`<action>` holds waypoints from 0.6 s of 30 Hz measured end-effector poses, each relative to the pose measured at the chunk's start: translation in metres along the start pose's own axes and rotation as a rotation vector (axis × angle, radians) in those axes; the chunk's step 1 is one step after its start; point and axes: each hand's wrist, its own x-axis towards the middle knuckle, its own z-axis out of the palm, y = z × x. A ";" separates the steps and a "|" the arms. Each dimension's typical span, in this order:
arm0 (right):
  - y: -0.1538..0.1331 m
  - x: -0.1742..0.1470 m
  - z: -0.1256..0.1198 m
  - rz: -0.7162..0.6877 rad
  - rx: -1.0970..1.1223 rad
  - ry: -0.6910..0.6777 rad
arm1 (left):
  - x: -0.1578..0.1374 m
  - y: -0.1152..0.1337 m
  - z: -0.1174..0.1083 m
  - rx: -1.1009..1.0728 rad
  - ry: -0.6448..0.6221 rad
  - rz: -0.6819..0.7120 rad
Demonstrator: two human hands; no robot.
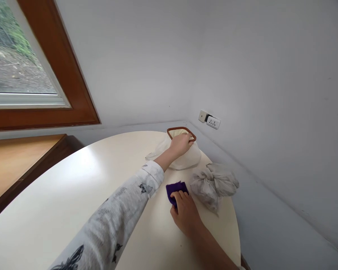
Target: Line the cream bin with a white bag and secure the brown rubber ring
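Note:
A brown rounded, four-cornered rim sits over a translucent whitish plastic bag at the table's far edge. My left hand reaches across and is closed on the near side of that rim; some of its fingertips are hidden. Nearer to me, a folded dark purple cloth lies on the table. The curled fingers of my right hand grip its near right part and cover some of it. Just right of the cloth rests a knotted greyish plastic bag, untouched by either hand; its contents cannot be made out.
Everything stands on a round cream table, close to a corner of white walls. A wall socket is beyond the bags. At left are a brown wooden window frame and a wooden surface.

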 end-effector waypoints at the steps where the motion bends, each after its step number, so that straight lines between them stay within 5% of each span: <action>1: 0.002 0.000 -0.001 -0.005 -0.012 -0.002 | -0.004 0.000 -0.006 0.000 0.019 0.000; 6: 0.008 -0.006 -0.002 -0.046 -0.124 -0.007 | -0.067 -0.023 -0.047 0.017 0.072 -0.029; 13: 0.022 -0.030 -0.008 -0.161 -0.244 0.007 | -0.241 -0.080 -0.080 -0.017 -0.026 -0.288; 18: 0.037 -0.048 -0.005 -0.208 -0.326 0.026 | -0.350 -0.084 -0.085 -0.057 -0.034 -0.424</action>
